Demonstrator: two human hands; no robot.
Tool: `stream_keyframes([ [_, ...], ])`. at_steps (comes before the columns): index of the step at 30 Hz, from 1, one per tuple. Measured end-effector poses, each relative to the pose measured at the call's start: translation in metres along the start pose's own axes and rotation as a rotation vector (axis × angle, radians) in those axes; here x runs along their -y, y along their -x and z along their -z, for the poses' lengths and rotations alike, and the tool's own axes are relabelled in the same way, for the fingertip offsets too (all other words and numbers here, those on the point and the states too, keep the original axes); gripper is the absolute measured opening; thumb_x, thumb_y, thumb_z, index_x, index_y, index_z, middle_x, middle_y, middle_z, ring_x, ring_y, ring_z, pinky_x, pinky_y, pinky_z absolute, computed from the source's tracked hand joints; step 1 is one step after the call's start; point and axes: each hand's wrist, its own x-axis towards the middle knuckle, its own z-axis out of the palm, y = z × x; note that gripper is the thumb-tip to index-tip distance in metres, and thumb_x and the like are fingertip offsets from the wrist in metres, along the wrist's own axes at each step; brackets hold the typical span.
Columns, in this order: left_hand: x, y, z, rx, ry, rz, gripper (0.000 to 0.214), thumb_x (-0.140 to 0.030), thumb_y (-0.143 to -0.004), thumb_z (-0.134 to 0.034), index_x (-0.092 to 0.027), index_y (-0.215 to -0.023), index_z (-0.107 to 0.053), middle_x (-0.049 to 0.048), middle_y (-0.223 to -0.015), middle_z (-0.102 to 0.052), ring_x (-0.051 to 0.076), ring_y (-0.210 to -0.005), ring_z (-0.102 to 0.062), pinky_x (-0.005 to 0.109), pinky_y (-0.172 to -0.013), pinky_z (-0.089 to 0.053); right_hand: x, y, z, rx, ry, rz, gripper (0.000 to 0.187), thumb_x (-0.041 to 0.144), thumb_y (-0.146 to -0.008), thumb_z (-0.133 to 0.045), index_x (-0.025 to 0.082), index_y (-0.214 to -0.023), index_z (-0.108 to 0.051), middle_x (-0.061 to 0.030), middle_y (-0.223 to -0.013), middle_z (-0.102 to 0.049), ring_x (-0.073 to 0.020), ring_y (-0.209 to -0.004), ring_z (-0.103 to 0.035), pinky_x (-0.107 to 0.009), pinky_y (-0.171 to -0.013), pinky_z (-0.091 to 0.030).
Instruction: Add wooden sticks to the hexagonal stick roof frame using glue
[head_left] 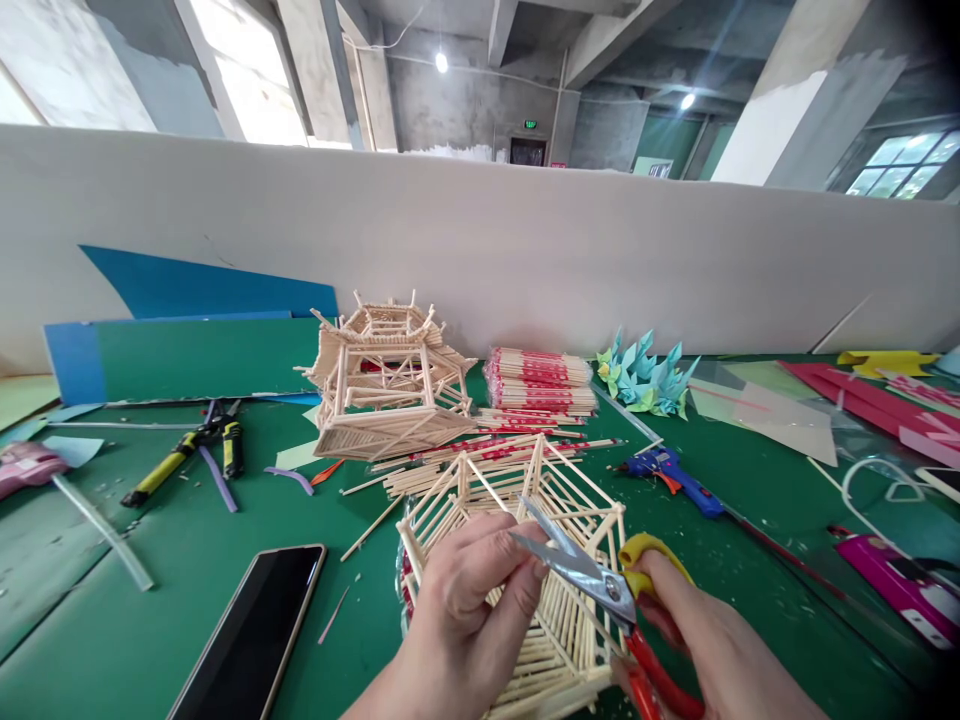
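Stick frame (559, 635): on the green table (367, 610), directly beneath both hands.
Left hand (469, 605): thumb and fingertips pressed together, seemingly pinching a pale stick end (553, 545), likely steadying it at the blades.
Right hand (709, 625): curled through the handles of the scissors (592, 579), blades parted toward the left fingertips.
Wrapped bundles (538, 382): behind, probably within reach.
Glue gun (675, 480): right, laid aside.

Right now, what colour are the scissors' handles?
The upper handle is yellow, the lower handle red, in the head view.
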Motion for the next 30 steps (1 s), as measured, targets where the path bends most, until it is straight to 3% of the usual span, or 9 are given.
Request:
stream_keyframes([
  [3, -0.003, -0.001, 0.001, 0.072, 0.047, -0.012, 0.018, -0.003, -0.078, -0.044, -0.016, -0.080, -0.056, 0.0007, -0.062, -0.053, 0.011, -0.056, -0.048, 0.022, -0.052, -0.038, -0.012, 0.006, -0.004, -0.004, 0.060, 0.144, 0.082, 0.039, -0.066, -0.059, 0.017, -0.134, -0.019, -0.0174, -0.110, -0.061, -0.0309, -0.092, -0.062, -0.032, -0.067, -0.055],
  [6, -0.005, 0.000, 0.001, 0.073, 0.033, -0.016, 0.018, -0.004, -0.078, -0.044, -0.017, -0.080, -0.056, 0.0023, -0.065, -0.056, 0.013, -0.058, -0.051, 0.023, -0.053, -0.040, -0.014, 0.006, -0.003, 0.018, -0.004, 0.131, 0.083, 0.038, -0.062, -0.064, 0.017, -0.132, -0.024, -0.0182, -0.104, -0.063, -0.0303, -0.089, -0.063, -0.028, -0.063, -0.055],
  [12, -0.012, 0.005, -0.008, 0.144, -0.057, -0.091, 0.021, -0.006, -0.079, -0.046, -0.018, -0.090, -0.058, 0.0053, -0.069, -0.059, 0.016, -0.064, -0.055, 0.028, -0.061, -0.045, -0.002, -0.006, 0.002, 0.162, -0.443, -0.002, 0.047, 0.026, -0.071, -0.058, 0.022, -0.116, -0.046, -0.0081, -0.085, -0.067, -0.0199, -0.071, -0.067, -0.020, -0.058, -0.053],
  [17, -0.008, 0.000, 0.001, 0.027, -0.083, 0.069, 0.016, -0.009, -0.082, -0.048, -0.017, -0.090, -0.058, 0.0026, -0.068, -0.058, 0.012, -0.061, -0.054, 0.023, -0.053, -0.042, -0.011, -0.023, 0.019, 0.072, -0.525, -0.165, 0.039, 0.031, -0.077, -0.051, 0.019, -0.114, -0.045, -0.0045, -0.078, -0.066, -0.0183, -0.068, -0.066, -0.020, -0.059, -0.052],
  [20, 0.000, -0.004, 0.013, 0.035, -0.226, 0.099, 0.016, -0.010, -0.082, -0.047, -0.017, -0.093, -0.058, 0.0019, -0.071, -0.058, 0.013, -0.064, -0.053, 0.025, -0.058, -0.041, -0.040, -0.029, 0.018, -0.004, -0.371, -0.336, 0.042, 0.038, -0.073, -0.054, 0.019, -0.110, -0.047, -0.0048, -0.082, -0.066, -0.0199, -0.075, -0.065, -0.021, -0.060, -0.052],
  [23, 0.009, -0.004, 0.018, 0.166, -0.445, 0.109, 0.022, -0.011, -0.084, -0.040, -0.019, -0.095, -0.058, 0.0013, -0.068, -0.056, 0.014, -0.061, -0.049, 0.031, -0.060, -0.037, -0.077, -0.026, 0.002, 0.041, -0.074, -0.514, 0.043, 0.045, -0.070, -0.052, 0.019, -0.104, -0.052, -0.0056, -0.077, -0.066, -0.0223, -0.069, -0.065, -0.026, -0.055, -0.051],
  [25, 0.014, -0.002, 0.016, 0.248, -0.565, 0.105, 0.026, -0.010, -0.084, -0.038, -0.021, -0.096, -0.058, 0.0020, -0.068, -0.056, 0.016, -0.062, -0.048, 0.034, -0.061, -0.035, -0.099, -0.018, -0.012, 0.084, 0.048, -0.529, 0.049, 0.049, -0.070, -0.050, 0.016, -0.106, -0.052, -0.0070, -0.078, -0.065, -0.0232, -0.065, -0.064, -0.031, -0.056, -0.051],
  [27, 0.019, 0.002, 0.011, 0.303, -0.632, 0.095, 0.028, -0.009, -0.082, -0.037, -0.021, -0.097, -0.058, 0.0036, -0.071, -0.056, 0.018, -0.065, -0.048, 0.035, -0.061, -0.034, -0.114, -0.009, -0.021, 0.074, 0.123, -0.477, 0.053, 0.055, -0.070, -0.048, 0.014, -0.102, -0.055, -0.0122, -0.091, -0.065, -0.0270, -0.080, -0.063, -0.036, -0.067, -0.050],
  [30, 0.024, 0.005, 0.004, 0.355, -0.658, 0.095, 0.027, -0.007, -0.082, -0.037, -0.016, -0.096, -0.057, 0.0058, -0.073, -0.057, 0.019, -0.066, -0.048, 0.034, -0.059, -0.036, -0.116, -0.001, -0.018, -0.011, 0.164, -0.354, 0.050, 0.058, -0.072, -0.047, 0.017, -0.099, -0.056, -0.0112, -0.103, -0.061, -0.0263, -0.083, -0.062, -0.038, -0.073, -0.048],
])
